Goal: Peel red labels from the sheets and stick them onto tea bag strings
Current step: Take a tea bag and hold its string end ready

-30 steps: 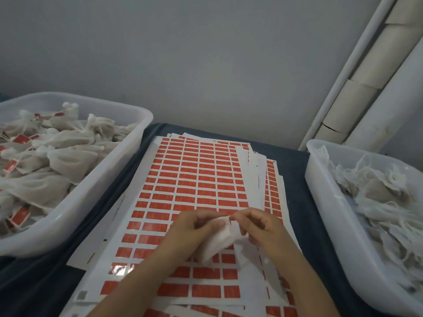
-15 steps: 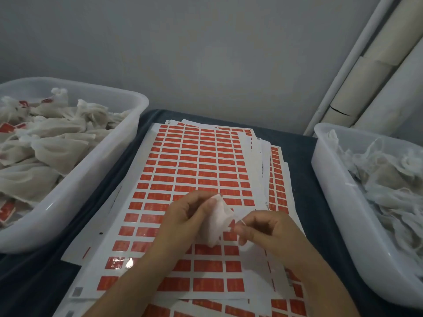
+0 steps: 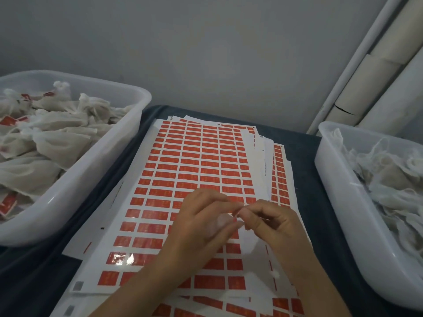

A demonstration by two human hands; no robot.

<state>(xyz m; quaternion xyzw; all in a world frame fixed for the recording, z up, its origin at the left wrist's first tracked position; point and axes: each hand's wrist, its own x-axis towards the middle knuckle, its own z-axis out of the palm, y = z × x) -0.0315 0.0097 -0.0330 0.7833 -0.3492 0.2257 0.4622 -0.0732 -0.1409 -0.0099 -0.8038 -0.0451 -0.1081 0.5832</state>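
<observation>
Left hand (image 3: 201,221) gripped small white mesh tea bag (image 3: 223,221), right hand (image 3: 272,219) pinched its string, over red-label sheets (image 3: 194,161) at 6 o'clock. Closed together since a second earlier; labelling evidently imminent.

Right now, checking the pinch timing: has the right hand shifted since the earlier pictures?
Yes. Against the top label sheet, the right hand has moved slightly farther up the sheet, and its fingertips now meet those of the left hand.
</observation>
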